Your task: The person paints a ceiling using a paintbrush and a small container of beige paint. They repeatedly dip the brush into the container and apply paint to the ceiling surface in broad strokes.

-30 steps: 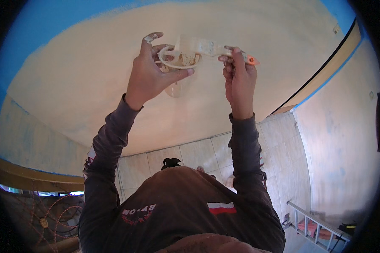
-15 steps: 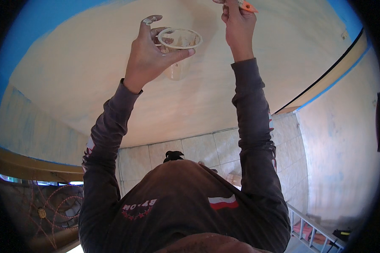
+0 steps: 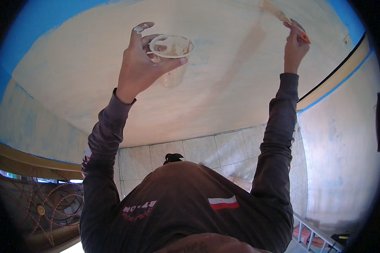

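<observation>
The right hand [image 3: 294, 44] has swung rightward, pinching a scraper [image 3: 283, 17]; left hand [image 3: 141, 63] grips a cup [image 3: 173, 59].

The scene is bright and evenly lit by daylight; the pale cream plastered ceiling [image 3: 223, 97] shows soft, diffuse light with no hard shadows. The strongest light enters low at the left, where the window with a curled metal grille [image 3: 50, 206] is blown out to white near the lower edge. The dark brown long-sleeved shirt [image 3: 185, 211] stays dim and underexposed. Fisheye distortion bends the blue painted ceiling border [image 3: 25, 38] and wall lines toward the rim, and a black circular vignette fills the corners. Focus is fairly sharp at centre, softer at the edges.
</observation>
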Demonstrator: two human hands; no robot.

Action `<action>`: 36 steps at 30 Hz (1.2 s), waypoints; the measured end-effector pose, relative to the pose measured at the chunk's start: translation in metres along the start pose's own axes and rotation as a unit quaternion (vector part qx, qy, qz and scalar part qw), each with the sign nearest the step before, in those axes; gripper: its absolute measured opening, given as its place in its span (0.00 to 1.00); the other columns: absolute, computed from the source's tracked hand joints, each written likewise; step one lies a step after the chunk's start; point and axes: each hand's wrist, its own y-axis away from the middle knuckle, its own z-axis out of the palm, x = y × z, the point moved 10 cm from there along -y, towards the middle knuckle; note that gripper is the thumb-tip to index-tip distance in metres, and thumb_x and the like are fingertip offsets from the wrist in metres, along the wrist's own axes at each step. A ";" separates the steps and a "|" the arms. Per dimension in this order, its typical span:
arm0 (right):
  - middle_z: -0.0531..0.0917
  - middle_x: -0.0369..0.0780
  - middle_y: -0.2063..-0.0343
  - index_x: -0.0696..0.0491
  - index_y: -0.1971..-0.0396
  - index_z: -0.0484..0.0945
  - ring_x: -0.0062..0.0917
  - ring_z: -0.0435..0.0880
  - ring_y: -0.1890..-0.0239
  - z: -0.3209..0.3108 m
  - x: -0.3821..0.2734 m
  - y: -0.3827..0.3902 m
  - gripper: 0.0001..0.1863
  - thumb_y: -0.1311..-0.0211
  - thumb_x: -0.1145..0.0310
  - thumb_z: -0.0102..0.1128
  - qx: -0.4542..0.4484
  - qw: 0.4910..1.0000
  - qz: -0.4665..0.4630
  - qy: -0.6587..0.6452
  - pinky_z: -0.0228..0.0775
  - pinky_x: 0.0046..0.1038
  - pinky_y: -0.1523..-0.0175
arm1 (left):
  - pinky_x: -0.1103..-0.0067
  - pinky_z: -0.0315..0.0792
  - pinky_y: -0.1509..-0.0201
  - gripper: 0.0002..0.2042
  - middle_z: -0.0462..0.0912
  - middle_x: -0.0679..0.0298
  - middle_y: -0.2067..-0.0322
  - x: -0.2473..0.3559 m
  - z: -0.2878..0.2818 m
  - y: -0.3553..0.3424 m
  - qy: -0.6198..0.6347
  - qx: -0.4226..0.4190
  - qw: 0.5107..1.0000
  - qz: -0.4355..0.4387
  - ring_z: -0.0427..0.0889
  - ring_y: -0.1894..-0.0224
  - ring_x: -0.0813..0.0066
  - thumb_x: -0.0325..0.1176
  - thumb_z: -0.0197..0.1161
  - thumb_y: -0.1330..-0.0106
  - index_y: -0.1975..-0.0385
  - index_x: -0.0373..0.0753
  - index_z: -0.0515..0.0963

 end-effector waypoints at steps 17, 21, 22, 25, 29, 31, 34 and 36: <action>0.71 0.24 0.85 0.59 0.60 0.88 0.09 0.58 0.83 0.175 -0.094 0.064 0.12 0.24 0.65 0.61 -0.140 0.975 0.057 -0.162 0.49 0.19 0.77 | 0.67 0.85 0.43 0.47 0.78 0.40 0.43 -0.008 0.003 0.011 0.044 -0.022 0.999 -0.018 0.83 0.42 0.56 0.30 0.82 0.46 0.31 0.32 0.54; 0.82 0.30 0.77 0.57 0.55 0.87 0.11 0.66 0.79 0.134 -0.040 0.045 0.13 0.25 0.64 0.61 -0.138 0.981 0.086 -0.102 0.58 0.18 0.74 | 0.66 0.84 0.42 0.48 0.77 0.40 0.42 -0.008 0.004 0.012 0.063 -0.025 0.998 -0.015 0.82 0.40 0.56 0.29 0.82 0.46 0.30 0.34 0.54; 0.84 0.28 0.73 0.57 0.52 0.87 0.06 0.63 0.77 0.120 -0.032 0.038 0.14 0.24 0.63 0.60 -0.107 0.980 0.084 -0.145 0.53 0.14 0.73 | 0.65 0.84 0.42 0.48 0.77 0.41 0.42 -0.008 0.003 0.013 0.063 -0.023 0.998 -0.021 0.82 0.41 0.55 0.29 0.82 0.46 0.30 0.34 0.54; 0.84 0.27 0.72 0.57 0.52 0.87 0.06 0.65 0.77 0.062 0.004 0.017 0.14 0.25 0.63 0.62 -0.079 0.987 0.086 -0.111 0.54 0.15 0.74 | 0.65 0.84 0.41 0.48 0.77 0.41 0.42 -0.003 0.001 0.015 0.054 -0.023 0.998 -0.030 0.82 0.41 0.56 0.29 0.82 0.47 0.30 0.34 0.54; 0.89 0.31 0.68 0.58 0.52 0.88 0.07 0.70 0.76 -0.006 0.030 -0.008 0.13 0.25 0.65 0.61 -0.047 0.995 0.084 -0.007 0.59 0.14 0.72 | 0.65 0.84 0.42 0.48 0.77 0.41 0.42 -0.003 -0.002 0.015 0.044 -0.029 0.998 -0.026 0.82 0.41 0.56 0.29 0.82 0.47 0.30 0.35 0.54; 0.90 0.33 0.66 0.59 0.53 0.88 0.09 0.73 0.74 -0.025 0.034 -0.014 0.13 0.25 0.66 0.61 -0.034 0.997 0.068 0.016 0.63 0.16 0.70 | 0.65 0.84 0.42 0.48 0.77 0.42 0.42 -0.006 -0.005 0.017 0.050 -0.032 0.998 -0.031 0.82 0.41 0.56 0.29 0.82 0.47 0.29 0.36 0.54; 0.91 0.35 0.64 0.57 0.55 0.88 0.12 0.78 0.70 -0.038 0.028 -0.015 0.12 0.27 0.64 0.63 0.016 0.999 -0.010 0.027 0.70 0.19 0.65 | 0.66 0.84 0.43 0.49 0.79 0.42 0.44 -0.009 -0.006 0.016 0.059 -0.029 0.997 -0.031 0.84 0.43 0.57 0.31 0.83 0.47 0.30 0.33 0.54; 0.92 0.37 0.64 0.54 0.56 0.89 0.16 0.82 0.67 -0.037 0.018 -0.010 0.11 0.28 0.63 0.64 0.047 0.995 -0.038 0.084 0.74 0.23 0.62 | 0.67 0.83 0.43 0.50 0.82 0.42 0.48 -0.010 -0.006 0.013 0.051 -0.020 0.998 -0.014 0.87 0.47 0.59 0.35 0.84 0.49 0.31 0.28 0.54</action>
